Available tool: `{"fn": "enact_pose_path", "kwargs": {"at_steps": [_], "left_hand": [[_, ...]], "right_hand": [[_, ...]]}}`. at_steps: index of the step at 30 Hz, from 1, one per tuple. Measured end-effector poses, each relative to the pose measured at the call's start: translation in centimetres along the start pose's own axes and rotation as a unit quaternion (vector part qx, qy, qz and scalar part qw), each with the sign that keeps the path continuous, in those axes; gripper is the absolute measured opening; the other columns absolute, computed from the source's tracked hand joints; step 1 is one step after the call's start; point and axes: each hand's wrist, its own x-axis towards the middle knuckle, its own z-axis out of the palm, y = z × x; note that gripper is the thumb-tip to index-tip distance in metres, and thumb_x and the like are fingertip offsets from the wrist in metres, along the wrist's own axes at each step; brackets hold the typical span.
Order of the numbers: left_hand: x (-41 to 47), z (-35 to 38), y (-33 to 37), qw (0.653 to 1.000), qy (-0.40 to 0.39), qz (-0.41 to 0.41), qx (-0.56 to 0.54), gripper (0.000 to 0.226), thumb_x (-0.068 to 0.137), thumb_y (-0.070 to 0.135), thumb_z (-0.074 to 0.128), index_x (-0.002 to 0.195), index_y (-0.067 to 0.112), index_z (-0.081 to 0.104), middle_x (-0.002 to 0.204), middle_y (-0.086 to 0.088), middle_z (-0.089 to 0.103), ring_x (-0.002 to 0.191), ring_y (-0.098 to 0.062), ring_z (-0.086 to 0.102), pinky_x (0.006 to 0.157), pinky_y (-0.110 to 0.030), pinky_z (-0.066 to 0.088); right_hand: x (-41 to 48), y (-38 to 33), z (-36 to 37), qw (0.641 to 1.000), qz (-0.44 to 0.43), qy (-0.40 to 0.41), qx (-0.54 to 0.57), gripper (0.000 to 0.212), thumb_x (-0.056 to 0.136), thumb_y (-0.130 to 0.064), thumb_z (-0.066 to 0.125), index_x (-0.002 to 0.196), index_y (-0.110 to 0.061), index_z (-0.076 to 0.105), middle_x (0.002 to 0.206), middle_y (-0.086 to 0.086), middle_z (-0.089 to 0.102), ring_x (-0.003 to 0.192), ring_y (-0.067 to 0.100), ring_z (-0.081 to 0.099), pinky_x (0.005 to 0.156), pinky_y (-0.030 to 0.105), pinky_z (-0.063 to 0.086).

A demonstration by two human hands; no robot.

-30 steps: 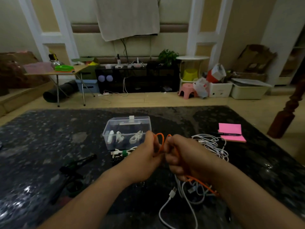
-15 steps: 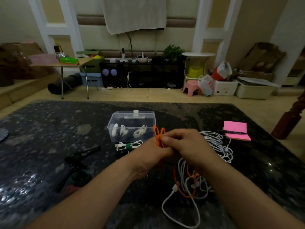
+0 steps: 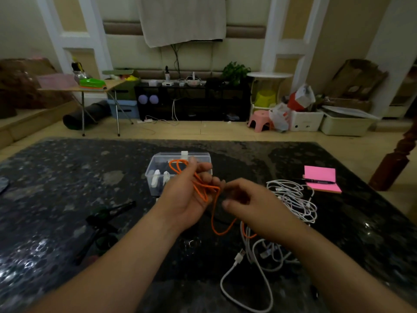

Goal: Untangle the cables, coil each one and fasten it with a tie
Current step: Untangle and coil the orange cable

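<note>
- The left hand (image 3: 182, 204) is raised over the middle of the dark speckled worktop (image 3: 56, 177), palm toward the camera. Its fingers are curled round several loops of the orange cable (image 3: 213, 213).
- The loops stick out past the fingertips toward 12 o'clock. From the palm the cable hangs toward 6 o'clock, then bends away to 4 o'clock under the right wrist.
- The right hand (image 3: 259, 206) is just beside the left at 3 o'clock, with thumb and fingers loosely curled and their tips close to the hanging strand. Motion blur makes it impossible to tell whether they pinch it.
- A tangle of white cables (image 3: 293, 199) lies at 3 o'clock of the hands.
- A second white tangle (image 3: 268, 254) lies at 5 o'clock, with one plug end trailing toward the near edge.
- A clear plastic box (image 3: 155, 164) sits at 12 o'clock, partly behind the left hand.
- A pink notepad (image 3: 319, 175) with a pen (image 3: 320, 182) on it is at 2 o'clock.
- A dark tool (image 3: 106, 214) at 9 o'clock is too blurred to identify.
</note>
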Motion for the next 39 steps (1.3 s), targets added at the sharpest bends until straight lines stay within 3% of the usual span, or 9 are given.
{"fn": "enact_pose_path", "kwargs": {"at_steps": [8, 14, 18, 21, 25, 27, 29, 33, 39], "left_hand": [[-0.6, 0.1, 0.3, 0.993, -0.070, -0.093, -0.029, 0.032, 0.106, 0.041, 0.054, 0.093, 0.012, 0.060, 0.075, -0.003, 0.052, 0.045, -0.003, 0.034, 0.038, -0.011, 0.025], [-0.7, -0.8, 1.5, 0.966, -0.060, -0.041, 0.250, 0.023, 0.106, 0.030, 0.058, 0.096, 0.010, 0.057, 0.080, -0.009, 0.060, 0.051, -0.009, 0.042, 0.037, -0.015, 0.024], [-0.6, -2.0, 1.1, 0.860, -0.048, 0.033, 0.507, 0.023, 0.103, 0.023, 0.066, 0.088, 0.014, 0.052, 0.065, -0.010, 0.050, 0.049, -0.016, 0.041, 0.047, -0.025, 0.037], [-0.2, -2.9, 1.1, 0.714, -0.027, 0.104, 0.692, 0.027, 0.097, 0.032, 0.072, 0.088, 0.012, 0.057, 0.078, -0.003, 0.064, 0.067, -0.013, 0.058, 0.069, -0.034, 0.052], [0.1, -3.8, 0.5, 0.614, -0.016, 0.029, 0.788, 0.047, 0.079, 0.065, 0.071, 0.107, 0.027, 0.067, 0.101, 0.005, 0.069, 0.093, -0.013, 0.066, 0.087, -0.035, 0.056], [0.5, -4.1, -0.1, 0.577, -0.021, 0.007, 0.816, 0.036, 0.090, 0.054, 0.070, 0.101, 0.020, 0.067, 0.098, -0.002, 0.070, 0.091, -0.019, 0.067, 0.081, -0.033, 0.053], [0.7, -4.1, -0.5, 0.649, -0.026, -0.005, 0.760, 0.031, 0.101, 0.042, 0.065, 0.092, 0.013, 0.068, 0.083, -0.006, 0.072, 0.075, -0.020, 0.067, 0.069, -0.032, 0.051], [0.4, -3.1, -1.4, 0.906, -0.009, 0.002, 0.424, 0.024, 0.109, 0.027, 0.055, 0.093, 0.011, 0.066, 0.072, -0.007, 0.063, 0.062, -0.016, 0.061, 0.060, -0.027, 0.050], [0.0, -1.5, -1.4, 0.983, 0.046, 0.041, 0.172, 0.022, 0.111, 0.031, 0.049, 0.111, 0.012, 0.060, 0.117, -0.019, 0.072, 0.106, -0.034, 0.073, 0.092, -0.054, 0.061]], "right_hand": [[-0.2, -0.8, 2.5, 0.971, 0.004, -0.237, -0.040, 0.016, 0.097, -0.034, 0.072, 0.112, -0.038, 0.074, 0.085, -0.018, 0.075, 0.079, -0.007, 0.068, 0.080, 0.019, 0.051], [-0.1, 0.0, 0.5, 0.917, -0.058, -0.196, -0.342, 0.046, 0.086, -0.056, 0.044, 0.121, -0.036, 0.067, 0.116, -0.006, 0.069, 0.115, 0.022, 0.063, 0.098, 0.042, 0.053], [0.2, 1.4, -1.1, 0.899, -0.003, -0.187, -0.397, 0.030, 0.090, -0.046, 0.050, 0.108, -0.034, 0.071, 0.110, -0.007, 0.072, 0.111, 0.021, 0.065, 0.094, 0.038, 0.052], [0.8, 2.7, -1.0, 0.940, 0.033, -0.135, -0.311, 0.023, 0.098, -0.049, 0.056, 0.089, -0.030, 0.064, 0.092, -0.008, 0.069, 0.098, 0.019, 0.068, 0.083, 0.035, 0.054], [1.2, 2.6, -1.7, 0.974, -0.013, 0.017, -0.225, 0.022, 0.102, -0.045, 0.060, 0.090, -0.027, 0.065, 0.085, -0.007, 0.066, 0.085, 0.017, 0.063, 0.077, 0.039, 0.052], [1.1, 1.9, -1.9, 0.978, -0.055, 0.053, -0.195, 0.018, 0.102, -0.044, 0.061, 0.093, -0.029, 0.067, 0.085, -0.008, 0.064, 0.083, 0.014, 0.061, 0.076, 0.038, 0.051], [0.8, 1.4, -1.8, 0.979, -0.089, 0.041, -0.176, 0.016, 0.102, -0.042, 0.063, 0.095, -0.029, 0.069, 0.086, -0.008, 0.064, 0.085, 0.012, 0.060, 0.078, 0.038, 0.050], [0.6, 1.7, -1.3, 0.975, -0.080, 0.013, -0.206, 0.014, 0.100, -0.043, 0.063, 0.100, -0.031, 0.069, 0.092, -0.008, 0.064, 0.091, 0.014, 0.061, 0.082, 0.038, 0.049], [-0.1, 0.9, 0.8, 0.979, -0.077, -0.031, -0.188, 0.043, 0.083, -0.056, 0.038, 0.098, -0.028, 0.066, 0.093, -0.008, 0.061, 0.090, 0.015, 0.063, 0.083, 0.041, 0.054]]}}
